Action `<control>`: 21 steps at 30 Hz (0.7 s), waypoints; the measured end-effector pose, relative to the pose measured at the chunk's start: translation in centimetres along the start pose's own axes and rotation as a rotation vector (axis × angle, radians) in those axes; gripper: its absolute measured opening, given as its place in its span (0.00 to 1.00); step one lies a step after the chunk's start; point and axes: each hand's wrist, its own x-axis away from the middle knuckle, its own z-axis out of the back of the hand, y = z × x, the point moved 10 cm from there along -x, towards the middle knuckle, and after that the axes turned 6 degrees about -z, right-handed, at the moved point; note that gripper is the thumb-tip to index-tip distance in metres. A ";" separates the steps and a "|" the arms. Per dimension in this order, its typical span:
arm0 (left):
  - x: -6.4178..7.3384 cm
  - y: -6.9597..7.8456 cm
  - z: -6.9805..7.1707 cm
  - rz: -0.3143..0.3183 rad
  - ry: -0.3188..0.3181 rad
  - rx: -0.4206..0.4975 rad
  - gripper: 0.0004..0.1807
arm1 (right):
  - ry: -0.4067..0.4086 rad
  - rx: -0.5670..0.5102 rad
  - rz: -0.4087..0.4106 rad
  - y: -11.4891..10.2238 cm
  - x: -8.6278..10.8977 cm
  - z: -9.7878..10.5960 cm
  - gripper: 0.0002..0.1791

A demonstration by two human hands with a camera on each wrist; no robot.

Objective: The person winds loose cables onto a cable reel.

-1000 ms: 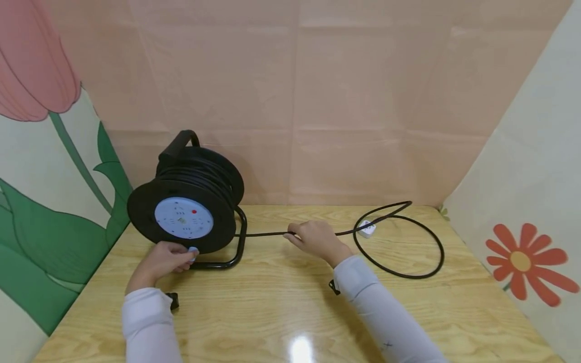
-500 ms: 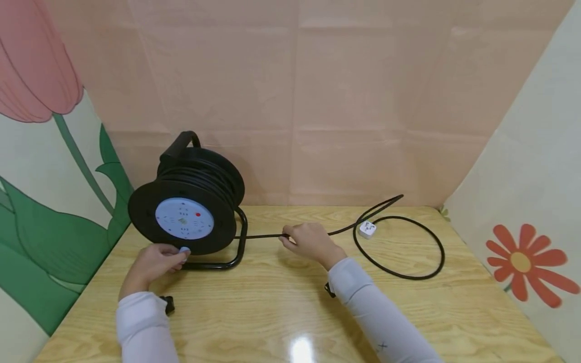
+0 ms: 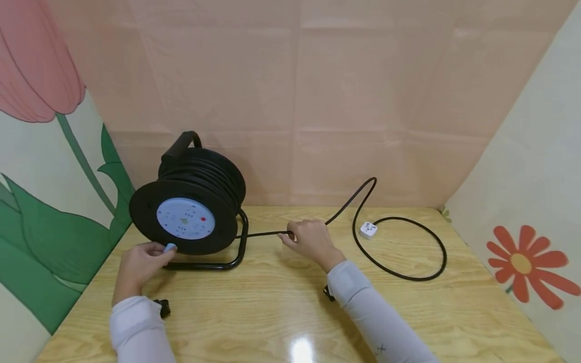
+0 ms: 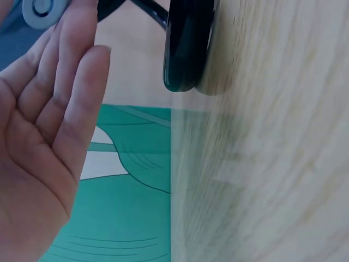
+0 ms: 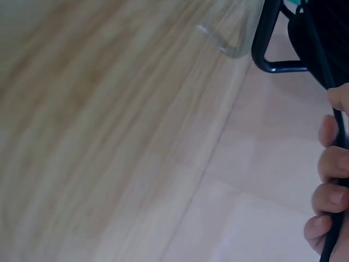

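Note:
A black cable reel [image 3: 210,174] stands on its tubular frame [image 3: 206,265] at the table's left, wound with black cable. On its front is a pale blue socket panel [image 3: 185,218] with a red button. At the bottom of the reel's front disc, my left hand [image 3: 139,265] pinches a light blue knob [image 3: 170,247]; that knob [image 4: 43,12] also shows at the top of the left wrist view. To the right of the reel my right hand [image 3: 311,241] grips the cable [image 3: 260,234], fingers curled round the cable [image 5: 334,232] in the right wrist view.
Beyond my right hand the cable rises to a bend and then loops on the wooden table [image 3: 254,312]. A white plug [image 3: 368,230] lies at its end. A pink backdrop [image 3: 345,101] closes off the back, and flower-painted walls stand at both sides.
My left hand has moved left with the knob, and the panel has turned clockwise. The loose cable's upper bend has shifted left and risen. My right hand stays in nearly the same place.

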 end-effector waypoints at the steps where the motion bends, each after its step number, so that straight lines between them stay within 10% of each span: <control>1: 0.1 0.0 0.2 -0.002 0.025 0.001 0.27 | -0.005 -0.006 -0.002 0.0 0.0 -0.1 0.21; 13: 1.3 -1.1 3.4 0.057 0.383 0.071 0.23 | -0.101 0.020 -0.021 -0.6 0.1 -1.2 0.24; 21: 1.7 -2.0 4.2 0.174 0.484 0.198 0.25 | -0.223 -0.016 -0.043 -0.5 0.3 -2.8 0.17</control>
